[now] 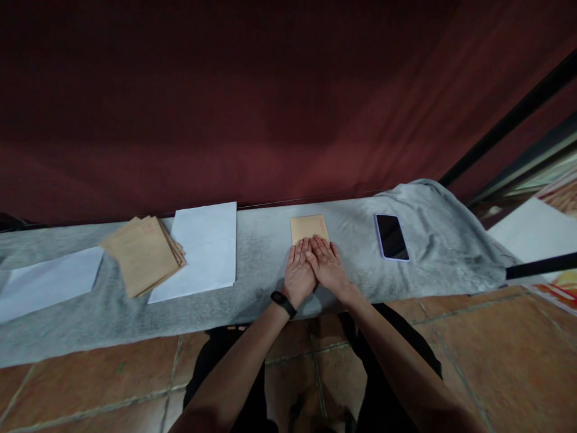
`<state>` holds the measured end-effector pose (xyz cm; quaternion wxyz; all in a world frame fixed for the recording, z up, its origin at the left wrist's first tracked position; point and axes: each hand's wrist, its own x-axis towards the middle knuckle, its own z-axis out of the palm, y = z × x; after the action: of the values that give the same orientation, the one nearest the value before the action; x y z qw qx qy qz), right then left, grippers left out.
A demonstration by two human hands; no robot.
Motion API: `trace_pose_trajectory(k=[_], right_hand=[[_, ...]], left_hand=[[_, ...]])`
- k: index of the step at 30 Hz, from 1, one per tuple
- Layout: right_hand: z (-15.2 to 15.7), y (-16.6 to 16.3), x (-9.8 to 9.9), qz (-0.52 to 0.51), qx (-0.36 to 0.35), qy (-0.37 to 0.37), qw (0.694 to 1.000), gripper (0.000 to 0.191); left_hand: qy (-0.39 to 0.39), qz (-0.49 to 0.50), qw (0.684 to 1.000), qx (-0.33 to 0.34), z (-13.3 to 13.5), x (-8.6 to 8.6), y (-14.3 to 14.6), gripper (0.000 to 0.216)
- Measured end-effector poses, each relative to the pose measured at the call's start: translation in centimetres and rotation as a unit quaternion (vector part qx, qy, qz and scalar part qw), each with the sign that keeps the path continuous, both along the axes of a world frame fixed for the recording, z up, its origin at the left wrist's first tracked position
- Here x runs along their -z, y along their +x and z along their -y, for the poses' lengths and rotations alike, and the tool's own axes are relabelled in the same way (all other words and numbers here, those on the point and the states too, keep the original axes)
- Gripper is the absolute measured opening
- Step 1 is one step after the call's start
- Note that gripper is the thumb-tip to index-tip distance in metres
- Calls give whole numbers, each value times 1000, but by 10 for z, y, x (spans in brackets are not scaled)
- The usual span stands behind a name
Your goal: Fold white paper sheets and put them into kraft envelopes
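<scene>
A brown paper envelope (pixel 309 226) lies on the grey cloth in front of me, its lower part hidden under my hands. My left hand (pixel 299 273) rests flat on it, fingers stretched out and pointing away from me. Beside it my right hand (pixel 329 267) also lies flat, its fingers touching or slightly overlapping the left ones. A black wristband (pixel 283 304) is on my left wrist.
Left of my hands, a stack of white paper (pixel 207 249) lies partly under several fanned brown envelopes (pixel 146 255). More white paper (pixel 49 279) is at far left. A phone (pixel 392 237) lies to the right on the grey cloth (pixel 261 258). A dark red curtain (pixel 270 108) hangs behind.
</scene>
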<state>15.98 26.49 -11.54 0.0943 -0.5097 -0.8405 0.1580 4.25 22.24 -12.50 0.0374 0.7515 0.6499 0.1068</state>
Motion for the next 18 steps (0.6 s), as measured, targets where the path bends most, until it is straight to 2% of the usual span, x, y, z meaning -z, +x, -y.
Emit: trace_pose_trajectory(k=[4,8,15,18], right_hand=[[-9,-5,-1,13,25,-4,1000,64],[-11,-4,2,22,43,7,999,64],[-6,9,22,1,64,113,992,63],[-6,19,27,1,67,138,988,62]], left_hand=[[10,15,1000,-15,-16,6,0,65],[18,15,1000,-21,-21,9,-2,62],[-15,-15,997,-74,-21,3,-8,61],[-20,-21,996,-86,-18,0,-11,63]])
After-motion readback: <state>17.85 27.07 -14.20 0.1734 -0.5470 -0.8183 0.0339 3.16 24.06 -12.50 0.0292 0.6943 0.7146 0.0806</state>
